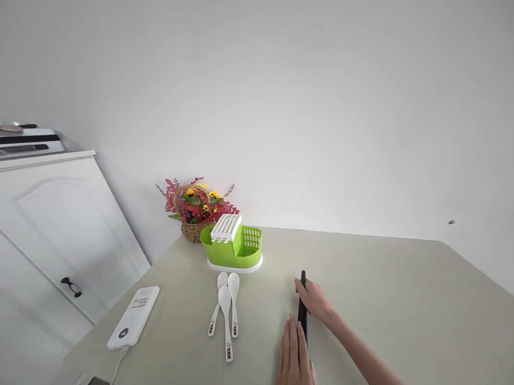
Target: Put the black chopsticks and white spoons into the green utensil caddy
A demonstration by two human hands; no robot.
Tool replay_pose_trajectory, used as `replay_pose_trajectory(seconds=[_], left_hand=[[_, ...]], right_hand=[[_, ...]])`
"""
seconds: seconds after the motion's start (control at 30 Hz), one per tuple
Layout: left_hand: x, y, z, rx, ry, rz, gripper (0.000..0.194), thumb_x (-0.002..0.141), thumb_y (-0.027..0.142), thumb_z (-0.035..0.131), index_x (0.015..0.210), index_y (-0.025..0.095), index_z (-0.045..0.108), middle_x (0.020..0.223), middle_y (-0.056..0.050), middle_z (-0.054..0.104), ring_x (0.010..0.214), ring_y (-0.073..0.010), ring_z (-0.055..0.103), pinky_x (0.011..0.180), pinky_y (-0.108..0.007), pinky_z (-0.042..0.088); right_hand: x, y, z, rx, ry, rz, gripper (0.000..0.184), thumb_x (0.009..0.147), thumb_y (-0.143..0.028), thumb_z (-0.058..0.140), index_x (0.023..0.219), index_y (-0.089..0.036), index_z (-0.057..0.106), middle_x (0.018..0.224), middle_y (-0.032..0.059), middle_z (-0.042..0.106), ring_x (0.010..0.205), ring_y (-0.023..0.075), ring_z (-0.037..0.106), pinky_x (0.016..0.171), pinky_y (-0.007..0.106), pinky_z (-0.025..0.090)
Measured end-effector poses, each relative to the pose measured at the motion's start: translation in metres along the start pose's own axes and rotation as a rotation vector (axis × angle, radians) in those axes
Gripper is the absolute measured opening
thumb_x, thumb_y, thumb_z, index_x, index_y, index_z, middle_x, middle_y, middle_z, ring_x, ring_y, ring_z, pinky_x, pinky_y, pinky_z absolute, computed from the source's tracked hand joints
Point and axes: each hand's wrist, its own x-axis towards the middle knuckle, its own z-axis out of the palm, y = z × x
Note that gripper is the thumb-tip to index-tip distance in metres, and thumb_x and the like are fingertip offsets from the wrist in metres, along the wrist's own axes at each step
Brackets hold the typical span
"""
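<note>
Black and straight, the bundle of slim black sticks [302, 315], probably chopsticks, lies lengthwise between the hands, right of centre on the pale greenish-grey surface [386, 297], its far tip poking out beyond the fingers. The right hand [315, 301] pinches it near that far end, thumb on the left side and fingers on the right. The left hand [296, 367] is at the near end, fingers straight and pressed together along the bundle's left side; whether its thumb also grips cannot be told, since the near end is hidden. As far as the view shows, the work seems only partly along: the sticks are gathered into one narrow line, which looks like the finished part, yet neither hand has let go of them, so setting them straight is probably not over. Left of the hands, three glossy white spoons with small printed marks on their handles [224, 298] lie close together, bowls towards the far side, touched by neither hand. Just beyond them stands a bright green plastic holder with lattice sides [220, 255], topped by a white slotted cover [226, 227] and resting on a white oval base [235, 270]; both sticks and spoons lie outside it.
</note>
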Motion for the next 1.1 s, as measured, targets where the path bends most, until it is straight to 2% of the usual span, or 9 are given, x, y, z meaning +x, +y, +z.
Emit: replay_pose_trajectory(seconds=[0.07, 0.23, 0.37, 0.47, 0.63, 0.77, 0.93, 1.03, 1.1], left_hand=[[-0.002, -0.001, 0.005, 0.074, 0.014, 0.037, 0.088, 0.084, -0.001, 0.042, 0.164, 0.012, 0.008, 0.167, -0.012, 0.027, 0.151, -0.0327, 0.034, 0.116, -0.048, 0.046], [-0.002, -0.007, 0.021, 0.121, 0.088, 0.072, 0.089, 0.084, 0.001, 0.045, 0.164, 0.014, 0.007, 0.163, -0.013, 0.037, 0.146, -0.0329, 0.044, 0.113, -0.049, 0.051], [-0.003, -0.012, 0.028, 0.088, 0.148, 0.115, 0.086, 0.086, 0.011, 0.050, 0.164, 0.014, 0.014, 0.161, -0.014, 0.040, 0.143, -0.0345, 0.048, 0.110, -0.051, 0.052], [-0.002, -0.016, 0.027, 0.081, 0.168, 0.165, 0.082, 0.090, 0.023, 0.054, 0.164, 0.014, 0.019, 0.161, -0.013, 0.042, 0.141, -0.0348, 0.050, 0.109, -0.049, 0.053], [0.002, -0.023, 0.019, 0.103, 0.158, 0.233, 0.082, 0.094, 0.040, 0.057, 0.163, 0.015, 0.023, 0.161, -0.012, 0.041, 0.141, -0.0339, 0.051, 0.111, -0.047, 0.051], [0.004, -0.029, 0.013, 0.096, 0.130, 0.263, 0.084, 0.092, 0.045, 0.061, 0.163, 0.016, 0.026, 0.163, -0.012, 0.038, 0.144, -0.0346, 0.046, 0.113, -0.047, 0.048], [0.003, -0.033, -0.006, 0.038, 0.056, 0.297, 0.077, 0.095, 0.035, 0.056, 0.163, 0.016, 0.024, 0.165, -0.013, 0.035, 0.149, -0.0332, 0.038, 0.114, -0.046, 0.046], [0.005, -0.045, -0.036, -0.018, 0.082, 0.135, 0.066, 0.100, 0.026, 0.046, 0.163, 0.019, 0.025, 0.165, -0.012, 0.035, 0.153, -0.0314, 0.031, 0.116, -0.048, 0.044], [0.010, -0.063, -0.060, -0.022, 0.104, 0.005, 0.062, 0.103, 0.023, 0.041, 0.162, 0.022, 0.023, 0.165, -0.012, 0.035, 0.155, -0.0320, 0.026, 0.117, -0.053, 0.041]], right_hand=[[0.003, 0.002, 0.003, -0.065, 0.004, 0.018, 0.039, 0.097, -0.040, 0.067, 0.130, -0.020, 0.061, 0.131, 0.0077, 0.063, 0.109, 0.0225, 0.066, 0.092, 0.044, 0.058], [0.003, 0.007, 0.005, -0.240, 0.085, 0.018, 0.034, 0.105, -0.038, 0.045, 0.124, -0.014, 0.061, 0.100, 0.0109, 0.072, 0.089, 0.0230, 0.070, 0.076, 0.037, 0.054], [-0.001, 0.011, 0.005, -0.367, 0.144, -0.017, 0.045, 0.101, -0.030, 0.042, 0.143, -0.012, 0.045, 0.095, 0.0145, 0.074, 0.089, 0.0290, 0.072, 0.072, 0.035, 0.047], [-0.004, 0.017, 0.003, -0.425, 0.160, -0.045, 0.052, 0.101, -0.029, 0.040, 0.151, -0.013, 0.037, 0.094, 0.0141, 0.075, 0.087, 0.0300, 0.073, 0.071, 0.035, 0.045], [-0.010, 0.028, -0.002, -0.448, 0.190, -0.079, 0.049, 0.103, -0.031, 0.034, 0.148, -0.014, 0.040, 0.091, 0.0136, 0.075, 0.084, 0.0307, 0.072, 0.073, 0.036, 0.043], [-0.014, 0.039, -0.010, -0.397, 0.197, -0.110, 0.049, 0.103, -0.039, 0.035, 0.146, -0.018, 0.042, 0.087, 0.0104, 0.074, 0.082, 0.0297, 0.071, 0.071, 0.035, 0.042], [-0.026, 0.062, -0.029, -0.264, 0.185, -0.139, 0.054, 0.101, -0.047, 0.030, 0.146, -0.019, 0.039, 0.067, -0.0019, 0.062, 0.067, 0.0221, 0.063, 0.064, 0.029, 0.041], [-0.045, 0.084, -0.042, -0.130, 0.191, -0.153, 0.053, 0.100, -0.050, 0.028, 0.140, -0.020, 0.044, 0.062, -0.0058, 0.051, 0.060, 0.0190, 0.053, 0.061, 0.028, 0.042], [-0.064, 0.099, -0.047, 0.026, 0.218, -0.140, 0.052, 0.098, -0.056, 0.034, 0.136, -0.023, 0.047, 0.061, -0.0074, 0.045, 0.056, 0.0179, 0.046, 0.057, 0.028, 0.041]])
